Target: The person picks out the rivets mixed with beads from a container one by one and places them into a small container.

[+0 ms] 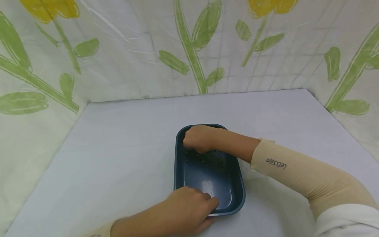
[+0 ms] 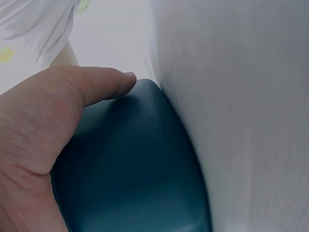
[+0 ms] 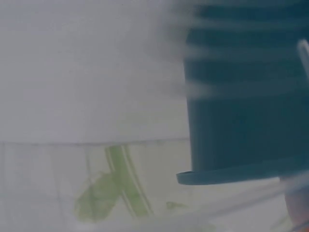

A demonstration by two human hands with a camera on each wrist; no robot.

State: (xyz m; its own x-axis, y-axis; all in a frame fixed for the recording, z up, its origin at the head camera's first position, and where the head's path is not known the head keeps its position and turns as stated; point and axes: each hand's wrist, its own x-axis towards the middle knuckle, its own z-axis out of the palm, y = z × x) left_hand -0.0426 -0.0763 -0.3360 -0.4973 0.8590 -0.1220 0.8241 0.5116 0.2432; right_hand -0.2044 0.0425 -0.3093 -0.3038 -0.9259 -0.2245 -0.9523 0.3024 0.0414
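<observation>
A deep dark-blue rectangular plastic tub (image 1: 207, 189) stands on the white table. My left hand (image 1: 189, 210) grips its near rim, fingers over the edge and thumb against the outer wall; the left wrist view shows that thumb (image 2: 108, 83) along the blue wall (image 2: 140, 159). Inside the tub's far left corner is my right hand (image 1: 199, 138), its knuckles bent downward. Its fingertips are hidden, so whether they hold something cannot be seen. Small dark bits (image 1: 203, 161) with glints lie on the tub floor below this hand. In the right wrist view the tub's outer wall (image 3: 241, 121) shows, crossed by blurred streaks.
Something clear, like thin plastic (image 1: 247, 169), lies against the tub's right side under the right forearm. The white table (image 1: 118, 148) extends around the tub. Behind and beside it hang whitish sheets (image 1: 124, 65) painted with green stems and yellow flowers.
</observation>
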